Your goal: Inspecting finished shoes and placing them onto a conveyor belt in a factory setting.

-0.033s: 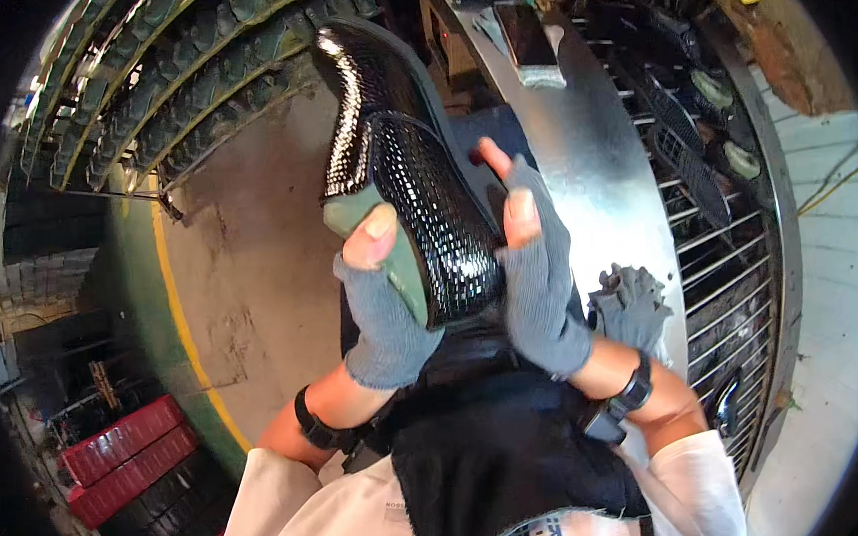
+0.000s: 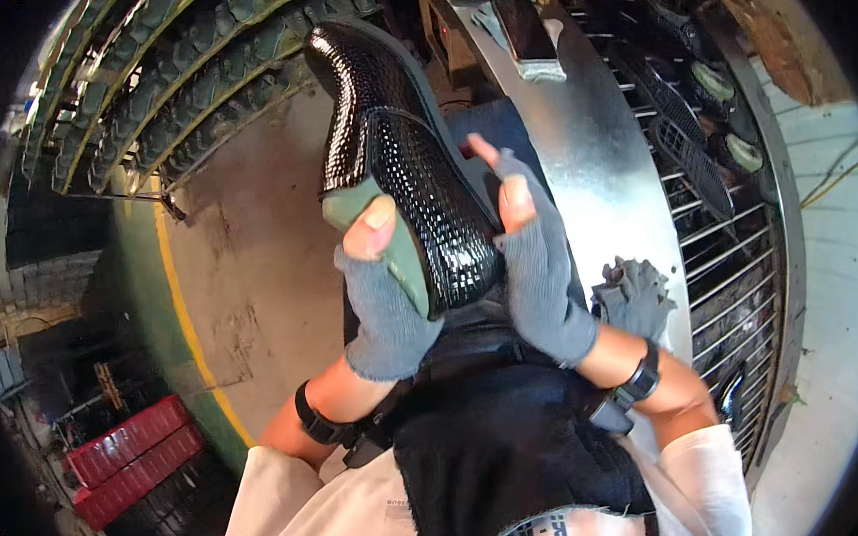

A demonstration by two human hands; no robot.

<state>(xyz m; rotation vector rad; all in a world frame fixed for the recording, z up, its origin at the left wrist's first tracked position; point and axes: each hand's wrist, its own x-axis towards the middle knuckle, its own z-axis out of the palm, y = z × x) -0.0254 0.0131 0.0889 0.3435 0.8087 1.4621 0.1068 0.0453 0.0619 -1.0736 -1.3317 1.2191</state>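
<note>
Shoe on green last: left-hand grip pinches the last, apparently steadying it; right-hand grip spread alongside heel, likely bracing.

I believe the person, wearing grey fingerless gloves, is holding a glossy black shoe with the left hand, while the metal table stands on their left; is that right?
Not quite: the metal table stands on the person's right, as the head view shows. The grey fingerless gloves and the glossy black shoe held with the left hand are as you said.
</note>
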